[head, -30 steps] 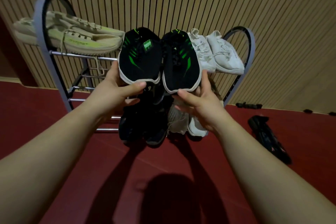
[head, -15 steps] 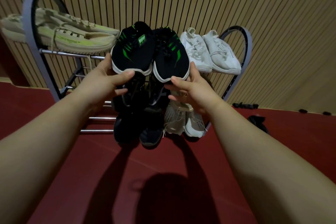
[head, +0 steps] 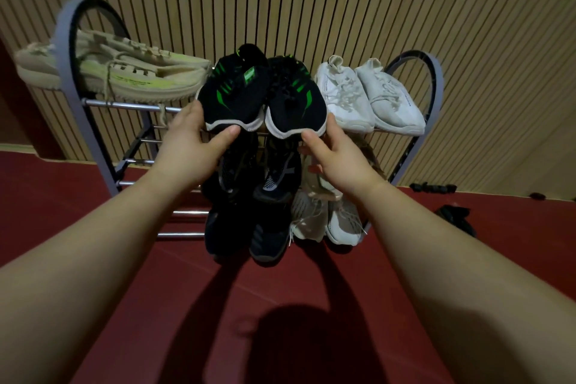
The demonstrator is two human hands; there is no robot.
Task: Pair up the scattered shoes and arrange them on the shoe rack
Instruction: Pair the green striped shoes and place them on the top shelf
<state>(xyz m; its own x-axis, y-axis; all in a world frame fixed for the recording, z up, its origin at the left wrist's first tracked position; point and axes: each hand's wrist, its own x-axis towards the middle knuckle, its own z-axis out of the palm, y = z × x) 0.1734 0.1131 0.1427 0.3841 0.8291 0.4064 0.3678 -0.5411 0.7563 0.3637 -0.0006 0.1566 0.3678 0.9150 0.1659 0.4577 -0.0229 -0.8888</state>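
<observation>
The pair of black mesh sneakers with green stripes [head: 263,100] was held at the toes, left hand [head: 190,143] and right hand [head: 335,156] each pinching one, heels pointed away onto the grey metal shoe rack [head: 67,50]'s top rail.

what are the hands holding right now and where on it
Each hand holds one black-and-green shoe by its toe end: left hand on the left shoe, right hand on the right shoe, at the rack's top shelf.
</observation>
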